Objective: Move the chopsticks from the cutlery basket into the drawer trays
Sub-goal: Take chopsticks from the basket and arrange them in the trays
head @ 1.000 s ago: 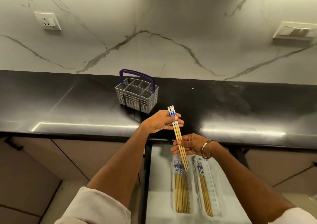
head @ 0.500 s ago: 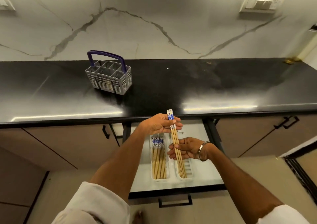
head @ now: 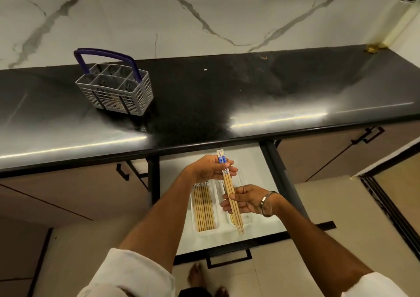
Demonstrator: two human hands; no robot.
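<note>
**Chopstick bundle held over open drawer**

Head view: left hand [head: 208, 168] pinches the blue-patterned tops of the chopsticks [head: 230, 191]; right hand [head: 246, 200] grips them mid-length, above the right tray [head: 246, 217]. Left tray [head: 194, 210] holds more. Grey cutlery basket [head: 118, 91] on the counter [head: 227, 105]. No legible writing.

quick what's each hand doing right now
Left hand: shut on the chopsticks, near their blue ends.
Right hand: shut on the same chopsticks, lower down, over the drawer.
</note>
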